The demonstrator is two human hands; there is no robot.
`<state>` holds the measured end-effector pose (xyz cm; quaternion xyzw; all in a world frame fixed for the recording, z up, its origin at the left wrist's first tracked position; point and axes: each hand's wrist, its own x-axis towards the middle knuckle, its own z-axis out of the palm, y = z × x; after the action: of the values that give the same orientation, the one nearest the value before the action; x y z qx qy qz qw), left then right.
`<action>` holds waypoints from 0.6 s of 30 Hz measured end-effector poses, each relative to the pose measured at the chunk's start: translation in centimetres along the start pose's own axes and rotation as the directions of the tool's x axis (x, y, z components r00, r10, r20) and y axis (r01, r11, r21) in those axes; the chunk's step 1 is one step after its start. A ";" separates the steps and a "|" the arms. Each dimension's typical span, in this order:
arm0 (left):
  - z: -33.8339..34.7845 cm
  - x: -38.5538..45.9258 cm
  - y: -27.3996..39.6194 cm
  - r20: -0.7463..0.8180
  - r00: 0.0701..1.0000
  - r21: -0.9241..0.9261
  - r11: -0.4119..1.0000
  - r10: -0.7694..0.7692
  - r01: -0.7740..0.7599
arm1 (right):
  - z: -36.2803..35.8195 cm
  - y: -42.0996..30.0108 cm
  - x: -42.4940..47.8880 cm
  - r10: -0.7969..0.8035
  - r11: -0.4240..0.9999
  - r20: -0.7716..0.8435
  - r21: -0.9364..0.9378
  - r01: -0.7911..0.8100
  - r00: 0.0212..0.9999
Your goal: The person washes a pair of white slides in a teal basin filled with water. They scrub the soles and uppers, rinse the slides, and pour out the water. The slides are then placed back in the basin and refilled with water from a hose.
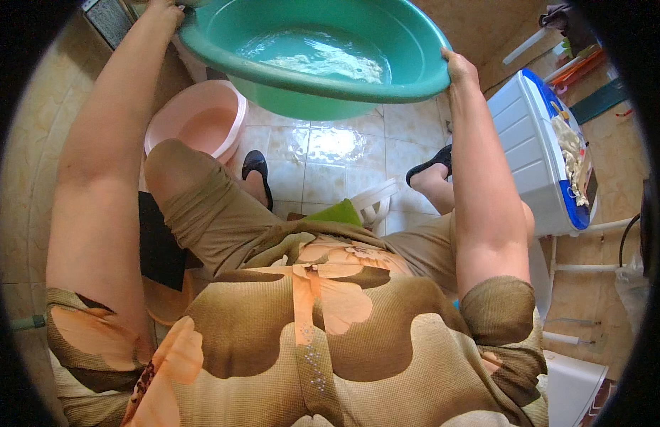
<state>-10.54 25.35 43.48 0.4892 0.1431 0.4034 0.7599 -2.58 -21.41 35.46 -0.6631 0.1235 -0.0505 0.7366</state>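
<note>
Both my arms reach forward around a large green plastic basin [319,88], which is raised above the tiled floor. Water [319,53] lies in its bottom, with bright glare or foam on the surface. My left hand [172,12], partly cut off by the top of the picture, is at the left end of the rim. At the right end, my right hand [460,70] grips the rim, thumb uppermost. Below and left of the green basin, a pale pink basin [231,117] stands on the floor near my knee.
To my right is a white washing machine or bin with blue trim [530,144]; crumpled pale cloth [570,155] lies on top. Wet tiles [335,147] shine between my feet. A green object and a white strap-like piece [380,200] lie between my legs.
</note>
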 end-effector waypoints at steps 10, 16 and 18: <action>0.1 -2.1 -2.0 0.016 1.000 -0.025 0.999 -0.023 0.024 | -1.1 -0.4 0.2 -0.088 0.991 0.035 -0.101 0.091 0.996; 1.2 -4.2 -4.1 0.037 0.999 -0.054 0.998 -0.039 0.041 | -4.6 0.9 4.2 0.039 0.999 0.050 0.001 -0.039 0.998; 1.5 -4.9 -4.8 0.043 0.998 -0.057 0.997 -0.044 0.046 | -4.7 1.6 4.0 0.014 0.998 0.052 -0.054 -0.011 0.999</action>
<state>-10.43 19.81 39.20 0.4721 0.1263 0.3798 0.7854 -0.02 -26.66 33.03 -0.6830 0.1097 -0.0254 0.7217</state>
